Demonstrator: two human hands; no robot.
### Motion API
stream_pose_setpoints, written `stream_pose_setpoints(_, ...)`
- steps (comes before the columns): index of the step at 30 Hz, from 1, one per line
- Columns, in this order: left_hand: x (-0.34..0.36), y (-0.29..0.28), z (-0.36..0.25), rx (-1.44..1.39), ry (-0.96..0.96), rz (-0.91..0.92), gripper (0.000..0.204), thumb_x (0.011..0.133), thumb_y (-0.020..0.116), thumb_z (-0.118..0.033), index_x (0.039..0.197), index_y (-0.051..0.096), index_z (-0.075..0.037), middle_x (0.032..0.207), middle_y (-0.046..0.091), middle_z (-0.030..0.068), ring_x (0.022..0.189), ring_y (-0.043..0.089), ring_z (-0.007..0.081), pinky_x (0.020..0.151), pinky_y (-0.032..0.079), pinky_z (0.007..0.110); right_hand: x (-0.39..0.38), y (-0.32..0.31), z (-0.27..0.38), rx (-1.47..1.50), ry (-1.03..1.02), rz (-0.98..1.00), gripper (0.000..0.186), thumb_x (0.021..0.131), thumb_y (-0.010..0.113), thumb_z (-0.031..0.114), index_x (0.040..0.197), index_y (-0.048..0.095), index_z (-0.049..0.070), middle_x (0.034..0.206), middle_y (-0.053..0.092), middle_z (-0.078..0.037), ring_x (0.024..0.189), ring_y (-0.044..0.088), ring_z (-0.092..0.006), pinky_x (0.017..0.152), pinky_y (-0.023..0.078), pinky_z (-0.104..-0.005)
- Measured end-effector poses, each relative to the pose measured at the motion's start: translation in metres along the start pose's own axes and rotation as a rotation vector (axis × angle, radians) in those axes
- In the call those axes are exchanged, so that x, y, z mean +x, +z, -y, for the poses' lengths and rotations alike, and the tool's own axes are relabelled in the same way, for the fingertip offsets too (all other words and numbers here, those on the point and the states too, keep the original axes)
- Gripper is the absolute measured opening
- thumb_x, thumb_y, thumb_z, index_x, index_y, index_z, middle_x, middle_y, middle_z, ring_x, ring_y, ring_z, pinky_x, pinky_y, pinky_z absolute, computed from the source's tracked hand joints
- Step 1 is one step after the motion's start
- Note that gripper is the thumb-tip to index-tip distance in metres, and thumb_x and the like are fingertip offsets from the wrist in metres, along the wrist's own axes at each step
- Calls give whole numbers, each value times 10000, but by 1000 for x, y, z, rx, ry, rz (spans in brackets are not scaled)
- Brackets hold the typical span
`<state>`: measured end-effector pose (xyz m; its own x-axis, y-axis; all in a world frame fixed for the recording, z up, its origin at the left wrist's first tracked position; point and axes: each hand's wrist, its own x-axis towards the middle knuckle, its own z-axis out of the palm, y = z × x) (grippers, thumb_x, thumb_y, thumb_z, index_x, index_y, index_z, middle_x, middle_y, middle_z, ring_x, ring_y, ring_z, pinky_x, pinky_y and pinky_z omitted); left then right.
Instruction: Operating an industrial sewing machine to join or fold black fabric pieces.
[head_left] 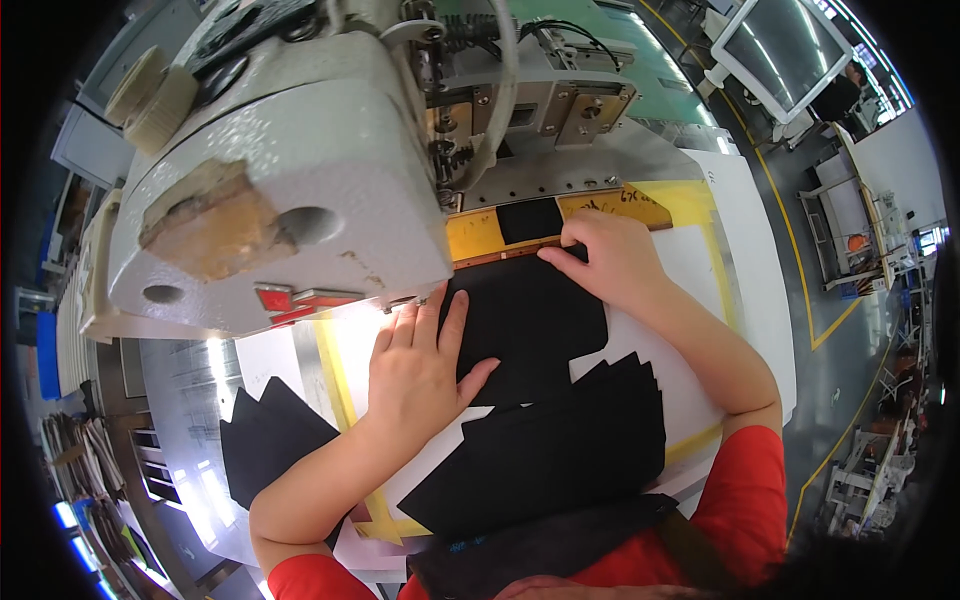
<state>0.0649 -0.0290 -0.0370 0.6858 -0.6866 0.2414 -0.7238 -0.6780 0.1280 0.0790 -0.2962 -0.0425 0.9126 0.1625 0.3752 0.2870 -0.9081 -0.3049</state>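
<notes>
A black fabric piece (pixel 535 330) lies flat beneath the sewing machine (pixel 290 190), its far edge along a yellow clamp plate (pixel 475 237). My left hand (pixel 415 365) presses down on the left side of the fabric, fingers stretched and somewhat apart; some fingertips reach under the machine head. At the fabric's far right, my right hand (pixel 610 258) has its fingers curled over the yellow plate, with thumb and forefinger closed at the fabric edge. A small black patch (pixel 530 221) shows in the plate. Closer to me rests a stack of black cut pieces (pixel 560 440) with notched edges.
More black pieces (pixel 275 440) lie at the left. Yellow tape (pixel 715 250) borders the white work surface (pixel 680 330). The machine head overhangs my left hand. A monitor (pixel 785 50) stands at the far right, beyond it a person and shop equipment.
</notes>
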Motion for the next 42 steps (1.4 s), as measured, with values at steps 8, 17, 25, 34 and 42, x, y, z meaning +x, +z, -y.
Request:
stream_pose_setpoints(8, 2, -1, -3, 102, 29, -1, 726, 804, 676, -484, 1337, 525, -15, 1434, 449, 192, 1108, 558, 328, 907, 443, 397, -7, -8, -20, -13, -36, -94, 372, 775, 783, 314, 672, 507, 87, 656, 512, -39, 578, 514, -213, 524, 382, -348)
stream_pose_setpoints(17, 0, 1, -4, 52, -20, -1, 740, 801, 673, -491, 1339, 520, -6, 1406, 474, 201, 1100, 567, 370, 927, 447, 426, -30, 7, 51, -76, -343, 61, 468, 820, 714, 252, 1204, 591, 15, 1321, 546, -118, 1158, 566, -270, 972, 455, -405)
stream_pose_setpoints(25, -2, 1, -4, 11, -20, -10, 750, 800, 677, -512, 1337, 517, -13, 1353, 500, 169, 1237, 497, 314, 978, 404, 431, -30, 6, 54, -95, -322, 132, 500, 834, 696, 239, 1251, 562, -3, 1346, 522, -130, 1216, 544, -282, 1030, 433, -436)
stream_pose_setpoints(34, -1, 2, -4, -22, -14, 3, 752, 792, 690, -499, 1337, 517, -11, 1344, 501, 179, 1227, 513, 326, 917, 450, 408, -29, 4, 50, -71, -314, 130, 494, 829, 700, 239, 1236, 569, -9, 1321, 531, -137, 1198, 555, -282, 1018, 440, -427)
stream_pose_setpoints(42, 0, -5, -1, -68, -33, 41, 772, 746, 742, -467, 1332, 526, -13, 1341, 500, 184, 1195, 547, 355, 936, 454, 418, -28, 6, 50, -93, -353, 132, 494, 834, 697, 241, 1232, 569, -21, 1325, 531, -161, 1217, 545, -279, 1024, 430, -427)
